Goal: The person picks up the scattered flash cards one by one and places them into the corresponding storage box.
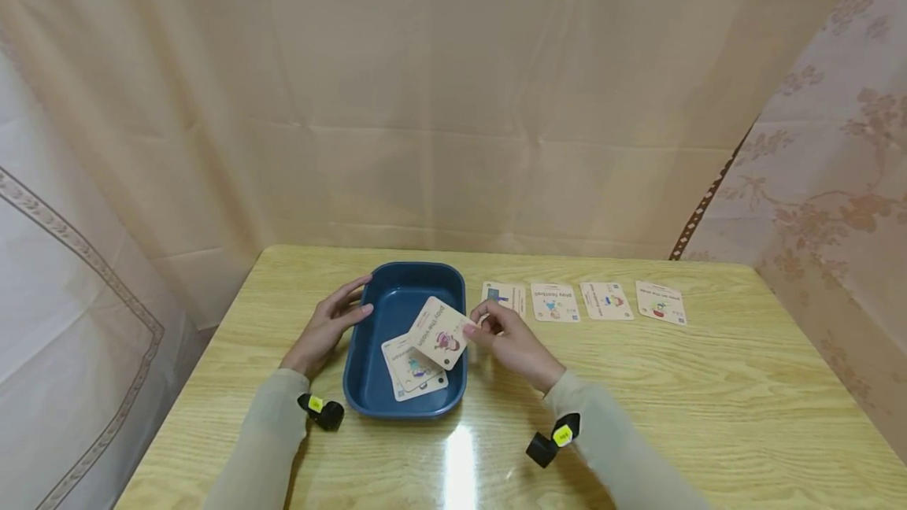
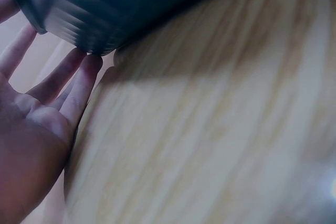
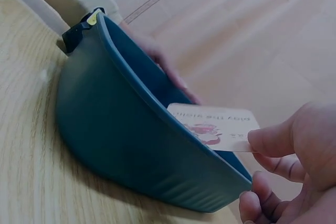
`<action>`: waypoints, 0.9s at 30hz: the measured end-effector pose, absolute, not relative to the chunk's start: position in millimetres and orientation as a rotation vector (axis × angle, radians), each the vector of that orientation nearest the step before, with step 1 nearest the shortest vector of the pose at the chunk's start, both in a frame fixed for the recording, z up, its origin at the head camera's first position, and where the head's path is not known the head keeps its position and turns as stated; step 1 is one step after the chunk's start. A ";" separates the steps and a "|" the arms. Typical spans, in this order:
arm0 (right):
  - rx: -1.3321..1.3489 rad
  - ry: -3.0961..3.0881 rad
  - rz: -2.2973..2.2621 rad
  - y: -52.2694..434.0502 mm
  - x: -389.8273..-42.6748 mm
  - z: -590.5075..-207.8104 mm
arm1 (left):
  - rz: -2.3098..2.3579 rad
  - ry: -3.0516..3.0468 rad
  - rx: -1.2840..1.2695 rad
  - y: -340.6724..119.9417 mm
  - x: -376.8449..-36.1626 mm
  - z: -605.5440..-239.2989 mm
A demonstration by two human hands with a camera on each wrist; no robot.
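Note:
My right hand (image 1: 513, 345) pinches a white picture card (image 1: 441, 333) by its edge between thumb and fingers. The card reads "play the violin" and shows a small figure; it is held over the right rim of the blue plastic tub (image 1: 405, 412). Beneath it, more picture cards (image 1: 418, 380) lie overlapping inside the tub, partly covered. At the tub's left side, my left hand (image 1: 331, 327) holds the rim, thumb over the edge and fingers along the outer wall. In the left wrist view, the fingers (image 2: 76, 90) touch that wall from outside.
Several picture cards stand in a row right of the tub: one (image 1: 513, 295) partly behind my right hand, then a "play football" card (image 1: 556, 303), another (image 1: 607, 301) and a tilted one (image 1: 661, 303). A beige curtain (image 1: 453, 101) hangs behind the wooden table (image 1: 673, 408).

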State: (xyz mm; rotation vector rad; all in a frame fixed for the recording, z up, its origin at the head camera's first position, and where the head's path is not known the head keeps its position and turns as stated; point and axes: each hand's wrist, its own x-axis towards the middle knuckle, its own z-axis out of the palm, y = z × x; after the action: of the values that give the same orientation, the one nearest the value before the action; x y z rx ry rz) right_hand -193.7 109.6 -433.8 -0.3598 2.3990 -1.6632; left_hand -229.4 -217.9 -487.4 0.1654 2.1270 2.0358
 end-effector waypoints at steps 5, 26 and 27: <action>-0.360 2.381 -1.620 107.6 -193.4 -435.3 | 2.033 2.126 0.160 -218.6 -229.9 -488.3; -0.358 2.388 -1.577 110.4 -189.8 -430.2 | 2.026 2.136 0.156 -218.9 -230.5 -486.7; -0.363 2.393 -1.578 111.4 -189.1 -429.2 | 2.027 2.133 0.156 -219.0 -230.4 -486.7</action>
State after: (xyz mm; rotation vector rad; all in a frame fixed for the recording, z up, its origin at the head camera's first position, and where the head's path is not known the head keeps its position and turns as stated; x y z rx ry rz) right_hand -189.1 111.4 -429.2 -0.3633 2.3931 -1.5785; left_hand -230.4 -219.0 -486.7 0.1557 2.1334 2.0266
